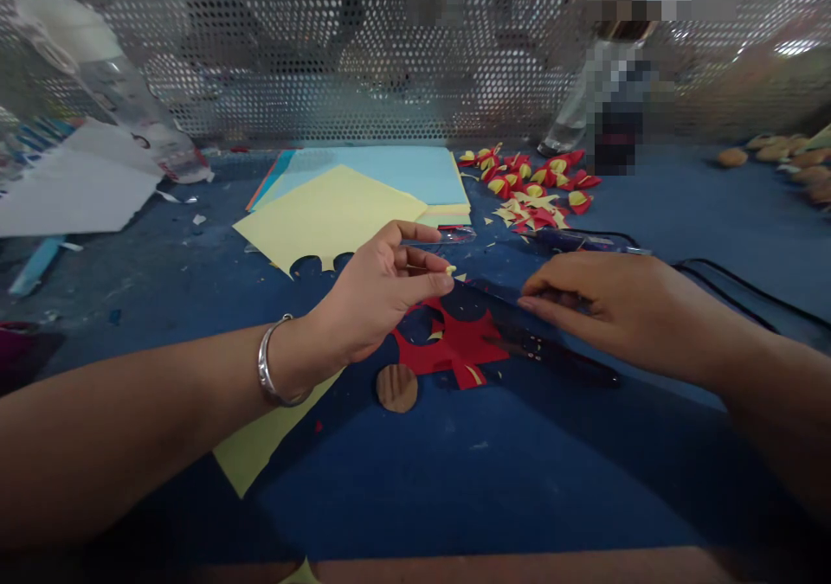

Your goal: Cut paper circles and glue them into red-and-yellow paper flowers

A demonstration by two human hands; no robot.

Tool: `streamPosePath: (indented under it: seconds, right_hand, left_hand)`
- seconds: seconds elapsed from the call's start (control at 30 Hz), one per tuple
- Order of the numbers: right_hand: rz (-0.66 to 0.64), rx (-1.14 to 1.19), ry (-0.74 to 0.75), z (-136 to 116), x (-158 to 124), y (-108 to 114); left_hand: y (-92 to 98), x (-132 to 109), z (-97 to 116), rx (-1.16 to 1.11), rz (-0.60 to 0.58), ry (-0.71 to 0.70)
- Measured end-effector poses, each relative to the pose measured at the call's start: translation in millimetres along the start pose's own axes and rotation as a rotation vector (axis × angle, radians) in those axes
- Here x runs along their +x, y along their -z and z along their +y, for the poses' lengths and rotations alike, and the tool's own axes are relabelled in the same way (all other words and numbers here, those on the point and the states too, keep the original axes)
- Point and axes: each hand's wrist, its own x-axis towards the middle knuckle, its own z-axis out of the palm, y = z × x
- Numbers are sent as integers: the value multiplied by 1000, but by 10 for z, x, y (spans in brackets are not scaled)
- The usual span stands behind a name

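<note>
Nearest, at the table's (454, 497) front edge, lies a yellow scrap (299, 574). Over the table's middle, my left hand (376, 294), otherwise loose, pinches a small yellow piece (450, 270): probably light, easily crushed, best taken by its rim. My right hand (610, 303) has fingertips together; whether holding something, I cannot tell. No writing is readable.

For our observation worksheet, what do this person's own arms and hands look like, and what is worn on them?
The left hand and right hand are ungloved, and no sleeves show on the forearms. A shiny, silver-coloured bracelet circles the left wrist; none shows on the right.
</note>
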Motion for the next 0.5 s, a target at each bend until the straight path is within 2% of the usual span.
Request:
streamPosePath:
  seconds: [0.1,0.2,0.37,0.5]
  right_hand:
    - [139,75,42,-124,-6,-19]
    - [220,109,105,-258,-3,-35]
    - [270,105,201,-348,30,-76]
    - [287,118,217,-361,43,-105]
  left_hand:
    - [-32,-42,19,-28,-60,45]
    - [-61,-75,36,-40,-112,97]
    - [-79,-104,30,-81,-158,140]
    - [-87,-111,33,-50,-157,169]
